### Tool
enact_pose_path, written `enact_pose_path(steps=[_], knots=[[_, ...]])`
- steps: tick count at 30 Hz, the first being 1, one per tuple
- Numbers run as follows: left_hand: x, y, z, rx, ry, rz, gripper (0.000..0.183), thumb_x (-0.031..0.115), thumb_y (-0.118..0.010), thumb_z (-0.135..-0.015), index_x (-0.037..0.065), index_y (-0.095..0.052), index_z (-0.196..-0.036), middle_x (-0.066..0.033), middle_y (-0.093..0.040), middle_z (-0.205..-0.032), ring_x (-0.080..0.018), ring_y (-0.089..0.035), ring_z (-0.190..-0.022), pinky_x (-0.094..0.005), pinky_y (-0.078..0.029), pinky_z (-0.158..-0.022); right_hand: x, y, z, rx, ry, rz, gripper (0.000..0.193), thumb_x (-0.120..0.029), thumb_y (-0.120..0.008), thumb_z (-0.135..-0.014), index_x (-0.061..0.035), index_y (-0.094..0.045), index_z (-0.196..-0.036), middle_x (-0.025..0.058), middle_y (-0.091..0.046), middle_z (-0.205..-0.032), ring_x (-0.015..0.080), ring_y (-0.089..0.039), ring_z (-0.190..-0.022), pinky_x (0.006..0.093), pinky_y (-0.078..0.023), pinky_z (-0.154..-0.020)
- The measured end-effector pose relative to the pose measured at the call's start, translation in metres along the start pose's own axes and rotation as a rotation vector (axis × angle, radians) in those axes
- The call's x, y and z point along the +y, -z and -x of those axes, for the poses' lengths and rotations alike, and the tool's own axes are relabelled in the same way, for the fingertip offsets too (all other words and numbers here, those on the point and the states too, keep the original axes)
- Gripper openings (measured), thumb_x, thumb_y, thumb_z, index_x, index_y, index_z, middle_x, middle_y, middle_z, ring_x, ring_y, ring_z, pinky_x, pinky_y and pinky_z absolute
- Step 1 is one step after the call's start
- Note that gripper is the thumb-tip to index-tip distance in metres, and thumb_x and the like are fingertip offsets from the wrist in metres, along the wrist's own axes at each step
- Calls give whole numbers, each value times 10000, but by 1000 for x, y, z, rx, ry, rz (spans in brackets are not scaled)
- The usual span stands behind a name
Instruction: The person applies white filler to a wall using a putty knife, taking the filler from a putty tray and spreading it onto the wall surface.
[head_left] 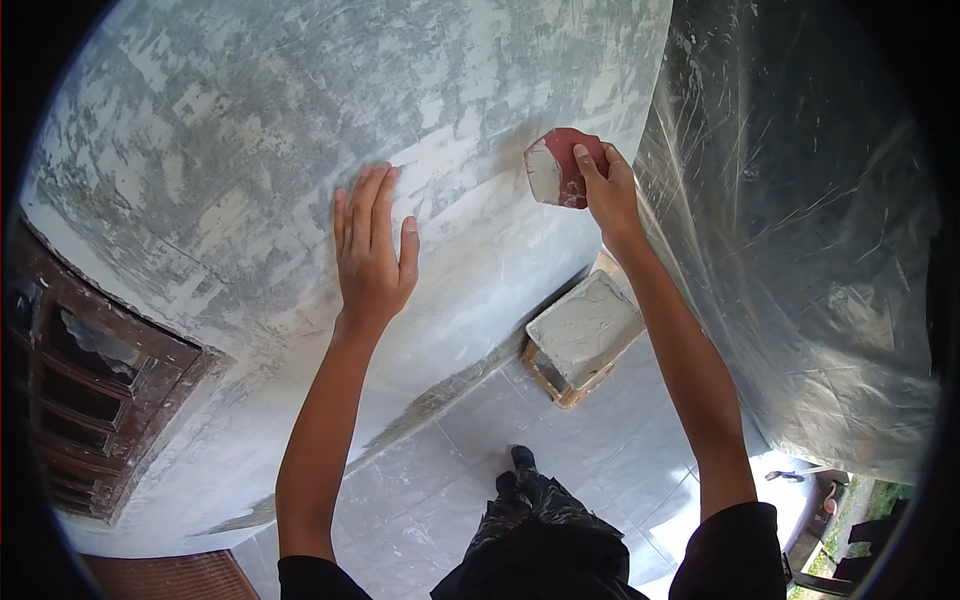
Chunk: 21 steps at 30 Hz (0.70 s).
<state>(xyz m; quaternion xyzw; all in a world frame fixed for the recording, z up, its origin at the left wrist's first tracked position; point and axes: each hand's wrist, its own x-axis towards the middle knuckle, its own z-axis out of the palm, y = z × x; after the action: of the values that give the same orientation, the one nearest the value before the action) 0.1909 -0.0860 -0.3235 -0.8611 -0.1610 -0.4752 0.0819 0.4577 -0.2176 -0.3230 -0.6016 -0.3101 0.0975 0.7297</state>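
My left hand [372, 245] lies flat with its fingers stretched out toward a grey wall [260, 120] patched with white filler; it appears to rest on the surface. In my right hand [612, 195] is a dark red scraper blade [574, 168], gripped between thumb and fingers. Pale plaster coats the blade's left part. The scraper is held at the wall's right side, and I cannot tell whether its edge touches. Below my right hand, a shallow tray [588, 325] filled with grey-white plaster sits on a wooden support [567, 392].
Clear plastic sheeting [790, 240] hangs along the right side, close to my right arm. A brown wooden window frame [110, 380] is set in the wall at lower left. Grey tiles [430, 480] cover the floor beneath my feet. Various items [825, 500] lie at lower right.
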Motion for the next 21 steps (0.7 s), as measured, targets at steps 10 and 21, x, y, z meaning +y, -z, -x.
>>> enact_pose_path(steps=[10,21], knots=[[98,-151,192,-413,273,398,473,134,-530,-1000,12,-456,-1451,-168,-511,-1441,-329,-461,-1385,-507,-296,-1201,246,154,119,-27,-204,742,322,-268,-605,-998,8,-634,-1161,223,-700,-1064,370,-687,-979,421,-521,-872],[212,-290,417,-605,843,606,462,126,-524,-1010,-53,-419,-1423,-267,-521,-1398,-423,-495,-1311,-491,-366,-1122,429,237,184,-366,-213,824,197,-162,-607,-961,-17,-673,-1077,198,-729,-966,403,-692,-919,466,-529,-817]])
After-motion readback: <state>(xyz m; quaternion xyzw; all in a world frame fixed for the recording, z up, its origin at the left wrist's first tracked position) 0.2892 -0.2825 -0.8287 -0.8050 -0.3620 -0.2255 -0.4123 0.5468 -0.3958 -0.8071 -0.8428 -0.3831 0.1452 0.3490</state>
